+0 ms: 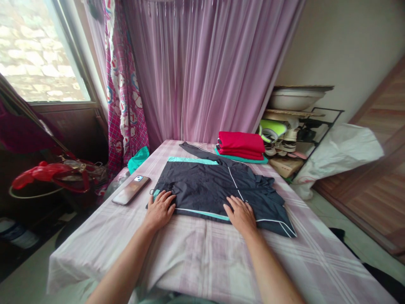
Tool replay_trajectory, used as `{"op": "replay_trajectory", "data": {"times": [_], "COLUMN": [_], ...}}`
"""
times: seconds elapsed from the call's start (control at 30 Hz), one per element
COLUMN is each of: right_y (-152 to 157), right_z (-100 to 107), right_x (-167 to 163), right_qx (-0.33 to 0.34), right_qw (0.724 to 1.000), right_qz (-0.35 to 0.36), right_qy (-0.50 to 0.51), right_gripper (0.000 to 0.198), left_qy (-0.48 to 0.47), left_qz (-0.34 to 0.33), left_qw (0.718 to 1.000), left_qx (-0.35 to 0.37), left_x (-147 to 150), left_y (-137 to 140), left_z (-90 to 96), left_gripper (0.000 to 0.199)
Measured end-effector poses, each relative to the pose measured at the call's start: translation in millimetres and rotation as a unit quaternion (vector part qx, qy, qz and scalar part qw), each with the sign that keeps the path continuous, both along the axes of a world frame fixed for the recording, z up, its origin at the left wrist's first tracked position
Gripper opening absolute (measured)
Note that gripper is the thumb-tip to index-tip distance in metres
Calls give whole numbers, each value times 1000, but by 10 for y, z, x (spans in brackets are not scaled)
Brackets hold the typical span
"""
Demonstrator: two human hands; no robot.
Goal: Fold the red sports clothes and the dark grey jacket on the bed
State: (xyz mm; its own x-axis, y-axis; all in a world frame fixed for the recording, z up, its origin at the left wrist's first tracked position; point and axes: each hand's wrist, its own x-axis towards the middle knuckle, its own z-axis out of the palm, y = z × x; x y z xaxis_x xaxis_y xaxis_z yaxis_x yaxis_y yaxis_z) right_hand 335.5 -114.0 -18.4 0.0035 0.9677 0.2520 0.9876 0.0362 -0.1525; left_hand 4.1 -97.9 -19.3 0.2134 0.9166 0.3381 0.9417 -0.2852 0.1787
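A dark jacket [199,185] with white piping and turquoise bands lies partly folded on the table. One sleeve stretches towards the far edge, and the collar end is bunched at the right. My left hand [160,207] rests flat on the jacket's near left corner, fingers spread. On its near edge, right of the middle, lies my right hand [241,213], palm down with the fingers apart. Neither hand grips the cloth. Folded red clothing [241,143] is stacked on a turquoise piece [253,159] behind the jacket.
A checked cloth [190,253] covers the table. A phone [131,190] lies left of the jacket. Pink curtains [202,71] hang behind. To the right stand a shoe rack [329,122] with a basin [295,99] and a white sack [344,147]. A red bicycle [53,171] is at left.
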Motion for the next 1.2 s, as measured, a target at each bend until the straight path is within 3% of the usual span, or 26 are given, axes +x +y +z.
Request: {"op": "replay_trajectory", "data": {"times": [0.27,0.7,1.2], "right_y": [11,29,13], "right_z": [-39,-62,-60], "right_x": [6,38,29], "right_qx": [9,16,31], "right_qw": [1000,999,999], "right_qz": [-1,5,5], "right_qy": [3,31,33], "right_gripper": [43,43,40], "left_qy": [-6,-8,-6], "left_qz": [5,-1,4], "left_qw": [1000,1000,1000], "left_qx": [-18,17,-4], "left_x": [9,-29,-19], "left_y": [-11,32,11], "left_z": [29,-49,19], "left_gripper": [42,40,41]}}
